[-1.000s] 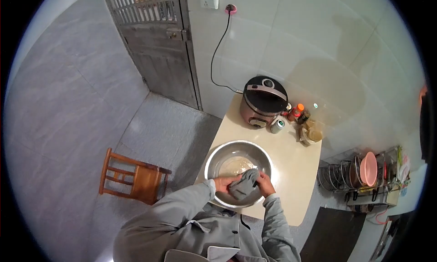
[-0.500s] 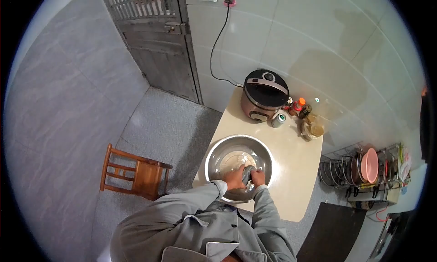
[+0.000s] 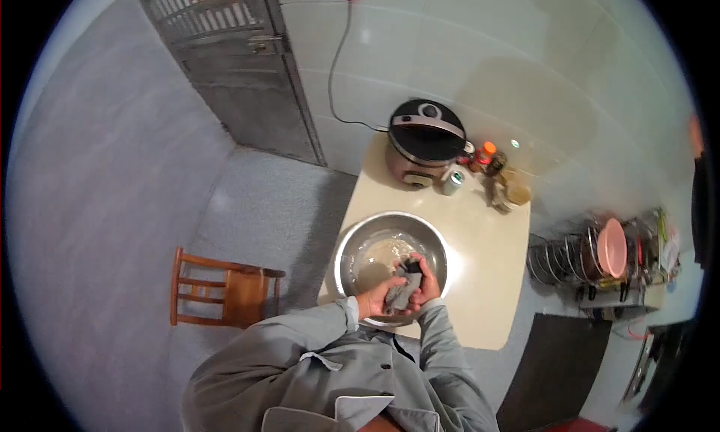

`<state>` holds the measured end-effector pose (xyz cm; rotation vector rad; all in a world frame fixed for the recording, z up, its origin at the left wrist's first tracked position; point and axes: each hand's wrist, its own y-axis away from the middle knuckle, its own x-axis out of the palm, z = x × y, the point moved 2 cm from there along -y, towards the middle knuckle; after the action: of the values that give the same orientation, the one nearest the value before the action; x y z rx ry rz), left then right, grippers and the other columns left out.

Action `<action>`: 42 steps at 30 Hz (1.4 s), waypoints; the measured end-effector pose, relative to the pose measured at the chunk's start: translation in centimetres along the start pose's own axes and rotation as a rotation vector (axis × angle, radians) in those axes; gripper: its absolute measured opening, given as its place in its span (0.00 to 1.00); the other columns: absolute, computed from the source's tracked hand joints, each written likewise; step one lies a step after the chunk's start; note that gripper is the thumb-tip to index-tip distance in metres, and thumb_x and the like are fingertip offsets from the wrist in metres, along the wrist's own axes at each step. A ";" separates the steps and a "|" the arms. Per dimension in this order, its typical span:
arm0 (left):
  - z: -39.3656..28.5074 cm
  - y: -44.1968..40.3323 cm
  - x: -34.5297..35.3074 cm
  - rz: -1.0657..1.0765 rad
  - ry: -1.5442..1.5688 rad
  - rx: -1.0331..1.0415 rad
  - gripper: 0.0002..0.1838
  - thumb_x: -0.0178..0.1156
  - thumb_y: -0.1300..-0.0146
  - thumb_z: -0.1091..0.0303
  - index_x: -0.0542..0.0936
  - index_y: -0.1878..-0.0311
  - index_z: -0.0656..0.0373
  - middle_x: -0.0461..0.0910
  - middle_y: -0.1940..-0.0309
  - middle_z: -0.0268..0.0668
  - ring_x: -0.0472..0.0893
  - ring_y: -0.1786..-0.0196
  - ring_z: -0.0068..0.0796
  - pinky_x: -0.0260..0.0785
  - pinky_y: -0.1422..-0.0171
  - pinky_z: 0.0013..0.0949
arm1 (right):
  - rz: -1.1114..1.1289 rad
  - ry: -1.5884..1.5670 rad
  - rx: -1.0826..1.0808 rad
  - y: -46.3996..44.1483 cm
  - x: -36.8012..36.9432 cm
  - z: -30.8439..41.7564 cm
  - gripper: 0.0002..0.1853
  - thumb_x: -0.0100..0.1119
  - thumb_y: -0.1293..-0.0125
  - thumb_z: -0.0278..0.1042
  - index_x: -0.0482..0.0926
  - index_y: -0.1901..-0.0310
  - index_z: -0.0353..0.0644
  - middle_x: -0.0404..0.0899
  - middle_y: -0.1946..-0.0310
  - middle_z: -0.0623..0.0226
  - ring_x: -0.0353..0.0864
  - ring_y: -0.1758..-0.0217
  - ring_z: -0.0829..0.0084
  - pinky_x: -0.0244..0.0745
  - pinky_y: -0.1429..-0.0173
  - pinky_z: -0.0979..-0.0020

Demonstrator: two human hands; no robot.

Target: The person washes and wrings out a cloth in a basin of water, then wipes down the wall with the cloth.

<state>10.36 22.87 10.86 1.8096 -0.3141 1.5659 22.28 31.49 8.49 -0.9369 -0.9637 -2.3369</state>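
In the head view, the left hand [image 3: 373, 298] and right hand [image 3: 427, 286] are both gripping the grey cloth [image 3: 403, 291], their fingers closing round it from opposite sides. From the left hand, the cloth is lying towards 3 o'clock; from the right hand, it is sitting towards 9 o'clock. The hands are holding it over the metal bowl [image 3: 433, 246], near 5 o'clock from the bowl's middle.

The cloth is looking soft and bunched, with a darker patch showing at its upper end. The bowl is standing on the desk [image 3: 480, 282], its round, smooth rim shining and some clear liquid glinting inside. The desk is showing a smooth, cream-coloured top with rounded near corners.

Seen from the bowl, a rounded cooker [image 3: 426, 139] with a glossy black lid is standing between 12 and 1 o'clock. A metal can [image 3: 453, 182] and an orange-capped bottle [image 3: 486, 154] are standing towards 1 o'clock. A wooden chair [image 3: 244, 293] with a slatted back is standing towards 9 o'clock, and a pink plastic basin [image 3: 612, 248] is resting on a wire rack [image 3: 551, 263] towards 3 o'clock. The can is carrying markings too small to read
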 end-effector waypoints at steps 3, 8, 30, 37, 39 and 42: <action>-0.4 0.3 -1.6 -0.094 -0.131 -0.052 0.24 0.60 0.32 0.48 0.77 0.47 0.60 0.82 0.61 0.40 0.83 0.61 0.31 0.77 0.62 0.32 | -0.037 0.240 0.062 -2.3 -0.8 0.3 0.21 0.55 0.31 0.46 0.74 0.42 0.44 0.81 0.53 0.62 0.83 0.55 0.67 0.83 0.53 0.65; -0.7 -0.5 -3.3 -0.251 -0.366 -0.088 0.22 0.63 0.34 0.48 0.79 0.48 0.56 0.77 0.69 0.31 0.76 0.71 0.21 0.66 0.71 0.22 | -0.087 0.435 -0.023 -3.0 -1.9 0.5 0.09 0.64 0.42 0.30 0.77 0.60 0.44 0.77 0.66 0.72 0.76 0.60 0.75 0.72 0.57 0.73; -3.3 1.2 -3.9 -0.357 -0.777 0.039 0.22 0.63 0.37 0.55 0.76 0.46 0.61 0.81 0.59 0.38 0.82 0.63 0.33 0.74 0.63 0.31 | -0.097 0.182 -0.001 -3.0 -1.0 0.1 0.19 0.54 0.28 0.37 0.71 0.38 0.41 0.76 0.44 0.63 0.77 0.43 0.66 0.72 0.39 0.66; -1.5 2.9 1.8 -0.129 -0.046 0.055 0.30 0.62 0.36 0.55 0.68 0.36 0.62 0.79 0.52 0.46 0.80 0.60 0.35 0.73 0.64 0.30 | 0.065 -0.122 0.052 -0.2 5.6 2.2 0.24 0.52 0.27 0.41 0.66 0.33 0.43 0.79 0.49 0.66 0.79 0.45 0.70 0.78 0.45 0.68; -1.9 2.6 1.0 -0.025 0.001 0.067 0.31 0.62 0.36 0.55 0.67 0.34 0.61 0.78 0.49 0.46 0.79 0.61 0.34 0.72 0.65 0.30 | 0.153 0.167 -0.086 -1.1 4.3 3.0 0.22 0.52 0.28 0.39 0.68 0.36 0.43 0.79 0.52 0.67 0.81 0.48 0.70 0.78 0.47 0.69; -2.4 2.4 -0.1 0.090 -0.109 -0.035 0.32 0.62 0.35 0.55 0.65 0.33 0.61 0.76 0.48 0.44 0.77 0.63 0.30 0.70 0.68 0.28 | 0.164 0.352 -0.061 -1.4 5.0 4.1 0.16 0.52 0.31 0.33 0.71 0.42 0.42 0.79 0.59 0.67 0.82 0.54 0.71 0.79 0.52 0.70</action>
<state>7.09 22.68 11.64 1.8801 -0.4766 1.5159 19.80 34.82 13.64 -0.5731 -0.6519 -2.2970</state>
